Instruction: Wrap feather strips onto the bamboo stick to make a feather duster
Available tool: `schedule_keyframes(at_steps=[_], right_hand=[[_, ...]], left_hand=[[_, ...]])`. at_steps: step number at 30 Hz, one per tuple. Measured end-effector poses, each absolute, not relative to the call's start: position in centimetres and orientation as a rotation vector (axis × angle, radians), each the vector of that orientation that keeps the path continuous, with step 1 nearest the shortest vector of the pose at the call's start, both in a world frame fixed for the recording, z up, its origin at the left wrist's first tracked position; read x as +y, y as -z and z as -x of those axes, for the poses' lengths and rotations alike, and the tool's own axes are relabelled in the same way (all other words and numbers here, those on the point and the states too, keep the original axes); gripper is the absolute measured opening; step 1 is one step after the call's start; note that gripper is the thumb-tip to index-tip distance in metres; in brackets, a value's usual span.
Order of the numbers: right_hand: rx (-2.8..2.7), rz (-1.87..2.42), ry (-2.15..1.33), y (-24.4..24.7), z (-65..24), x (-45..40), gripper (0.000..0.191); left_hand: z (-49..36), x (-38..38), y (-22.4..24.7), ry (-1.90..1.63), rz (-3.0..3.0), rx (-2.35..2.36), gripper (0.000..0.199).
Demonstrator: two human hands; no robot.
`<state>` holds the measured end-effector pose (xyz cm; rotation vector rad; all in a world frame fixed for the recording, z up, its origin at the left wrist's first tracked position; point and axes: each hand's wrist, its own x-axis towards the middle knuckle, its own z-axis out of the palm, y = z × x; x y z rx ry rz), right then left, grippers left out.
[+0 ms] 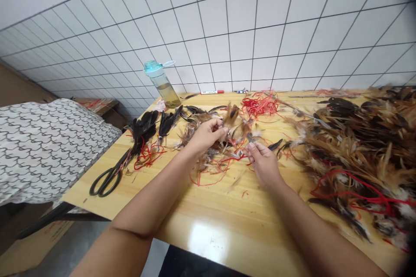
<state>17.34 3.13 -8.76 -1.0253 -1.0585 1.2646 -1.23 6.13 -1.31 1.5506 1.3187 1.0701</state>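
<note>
My left hand (209, 134) is at the middle of the wooden table, its thumb and fingers closed on a small bunch of brown feathers (231, 114). To its right, my right hand (262, 160) pinches a greyish feather (249, 136) by its lower end. Loose brown and grey feathers (212, 151) lie under and around my left hand, mixed with thin red strings (208, 181). Behind my hands sits a tangled heap of red string (260, 104). A dark feather (275, 144) lies just right of my right fingertips.
A large pile of brown feathers (354, 138) covers the table's right side. At left are black feathers (144, 127), black-handled scissors (106, 181) and a patterned cloth (55, 147). A water bottle (165, 86) and a red marker (212, 92) stand or lie near the tiled wall (240, 30).
</note>
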Motion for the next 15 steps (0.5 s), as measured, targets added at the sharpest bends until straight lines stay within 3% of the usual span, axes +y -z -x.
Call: schedule_keyframes(at_steps=[6,15], right_hand=[[-1.206,1.166,-1.161,8.3,-17.1,2.7,0.039],[-1.494,1.168,-0.947,5.7,-12.2,3.2,0.027]], left_hand=[[2.1,2.0,2.3,-1.146,-0.998,1.004,0.045],[2.5,0.7,3.9,-1.200,-1.049,1.058,0.039]])
